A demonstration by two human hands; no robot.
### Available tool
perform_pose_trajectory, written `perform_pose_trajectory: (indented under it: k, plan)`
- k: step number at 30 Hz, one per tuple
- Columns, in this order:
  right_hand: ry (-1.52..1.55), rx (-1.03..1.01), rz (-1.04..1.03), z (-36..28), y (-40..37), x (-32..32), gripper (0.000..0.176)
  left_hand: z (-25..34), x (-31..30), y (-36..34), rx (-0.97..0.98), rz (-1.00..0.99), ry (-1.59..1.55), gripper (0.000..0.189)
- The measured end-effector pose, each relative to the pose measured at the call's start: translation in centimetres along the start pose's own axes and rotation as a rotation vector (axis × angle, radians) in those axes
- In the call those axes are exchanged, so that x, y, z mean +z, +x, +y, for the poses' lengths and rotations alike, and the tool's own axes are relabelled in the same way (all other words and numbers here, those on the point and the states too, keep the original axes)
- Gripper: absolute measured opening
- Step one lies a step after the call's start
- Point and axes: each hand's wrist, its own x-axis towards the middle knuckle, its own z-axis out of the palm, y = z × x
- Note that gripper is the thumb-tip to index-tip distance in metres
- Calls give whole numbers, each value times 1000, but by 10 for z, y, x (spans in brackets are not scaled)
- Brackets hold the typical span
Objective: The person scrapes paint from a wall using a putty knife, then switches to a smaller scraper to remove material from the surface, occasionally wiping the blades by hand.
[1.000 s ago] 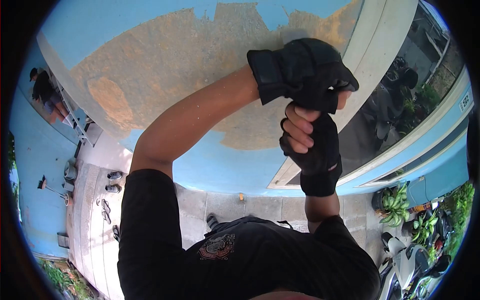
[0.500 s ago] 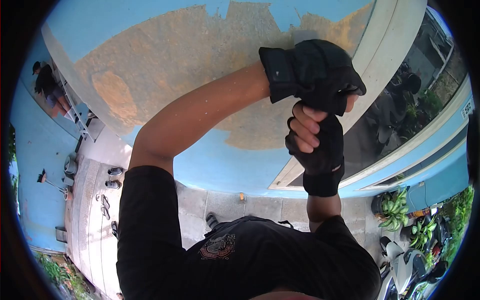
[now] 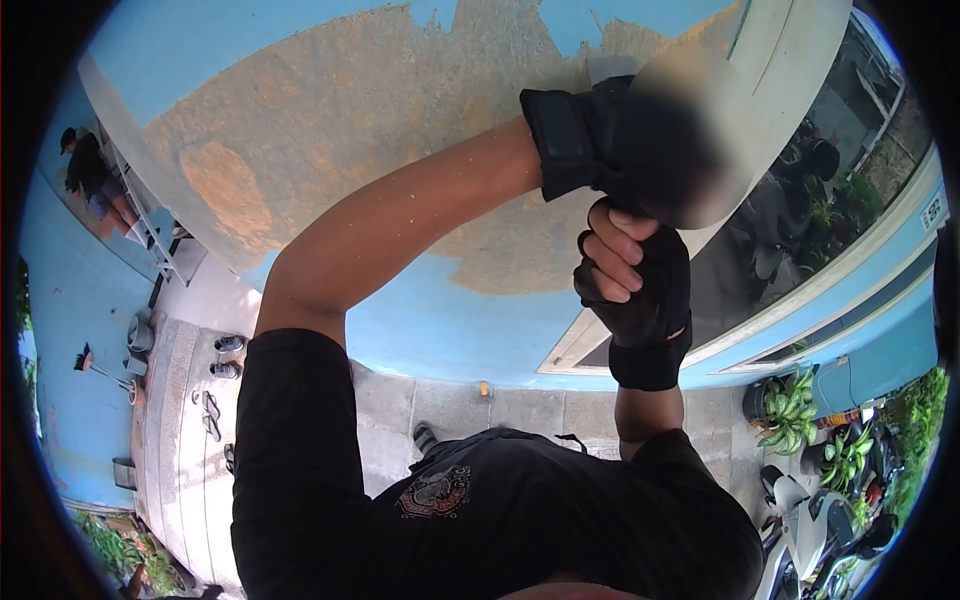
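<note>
My left hand (image 3: 645,150), in a black fingerless glove, is raised at the upper right, in front of the wall's edge. A round blur covers its fingers. Just below it, touching it, is my right hand (image 3: 635,275) in a matching glove, its bare fingertips curled inward. Whatever either hand may hold is hidden. Behind my forearm, a large bare grey-brown patch (image 3: 330,120) shows on the light blue wall (image 3: 440,345).
A person (image 3: 95,180) stands beside a ladder (image 3: 150,215) at the far left. Shoes (image 3: 228,343) and sandals lie on the paving. A window (image 3: 735,285) is on the right, with potted plants (image 3: 790,415) and a motorbike (image 3: 800,525) lower down.
A blur now hides the fingers of my left hand. Both hands stay together, my right hand a few pixels farther right. The distant person has shifted slightly.
</note>
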Motion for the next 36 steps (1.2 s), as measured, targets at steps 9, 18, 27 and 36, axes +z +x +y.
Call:
perform_pose_trajectory:
  k: [9, 18, 27, 36]
  plan:
    - [39, 34, -75, -5, -2, -3, 24, -2, 0, 4, 44, 33, -191, 11]
    - [48, -7, -45, -4, 5, 0, 21, -3, -6, 8, -22, -46, -104, 13]
    - [32, -3, -117, -8, 12, 0, 20, -10, -8, 18, -165, -194, 7, 6]
    - [-14, -26, -64, -7, 15, 5, 25, -6, -10, 17, -78, -105, 147, 16]
